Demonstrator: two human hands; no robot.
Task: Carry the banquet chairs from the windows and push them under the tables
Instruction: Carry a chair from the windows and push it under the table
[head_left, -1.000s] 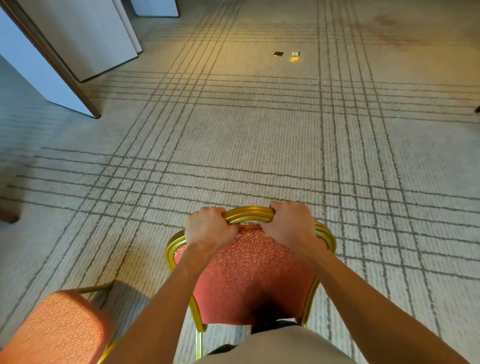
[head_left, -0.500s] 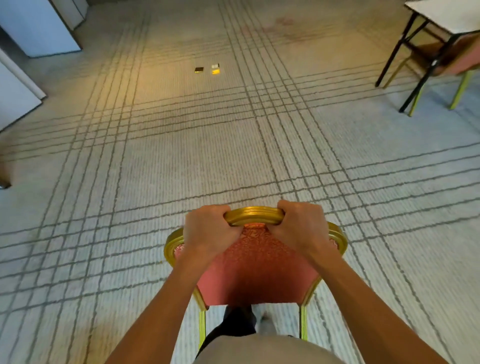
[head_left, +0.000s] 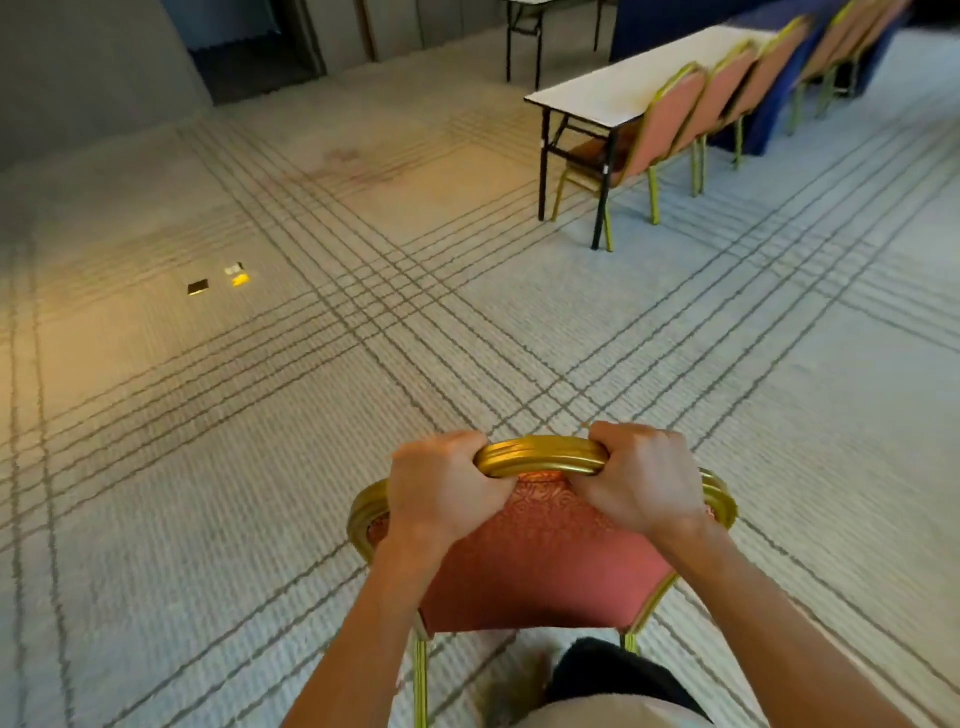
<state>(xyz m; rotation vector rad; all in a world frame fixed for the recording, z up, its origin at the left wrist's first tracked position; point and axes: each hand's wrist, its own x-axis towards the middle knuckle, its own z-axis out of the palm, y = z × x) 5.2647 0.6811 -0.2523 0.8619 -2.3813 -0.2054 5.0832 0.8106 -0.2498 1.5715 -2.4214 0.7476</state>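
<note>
Looking down, we see a pale carpet (head_left: 208, 519) crossed by grey grid lines, which fills most of the view. At the far right stands a long white-topped desk (head_left: 623, 83) on black folding legs, with a stretch of dark blue cloth (head_left: 675, 26) just behind it. A row of banquet chairs (head_left: 670, 114), red with gold frames, lines the right side of that desk. Their backs sit close to its edge, and the nearest seat reaches under the top.

In the near centre, well apart from the desk, is the chair (head_left: 540, 561) we carry. Its red patterned backrest faces us and its gold top rail (head_left: 540, 457) points away. Two thin gold legs run down out of the picture, so we cannot tell whether its feet touch the carpet.

Our left hand (head_left: 441, 493) grips the top rail to the left of its middle and our right hand (head_left: 641, 480) grips it to the right, leaving a bare length of gold between them. On both hands the fingers (head_left: 457, 441) are pressed together and curled over the rail, while the thumbs press into the red fabric on our side.

Far to the left, two small things lie side by side on the carpet, a dark plate (head_left: 198, 287) and a yellow plate (head_left: 240, 279).
</note>
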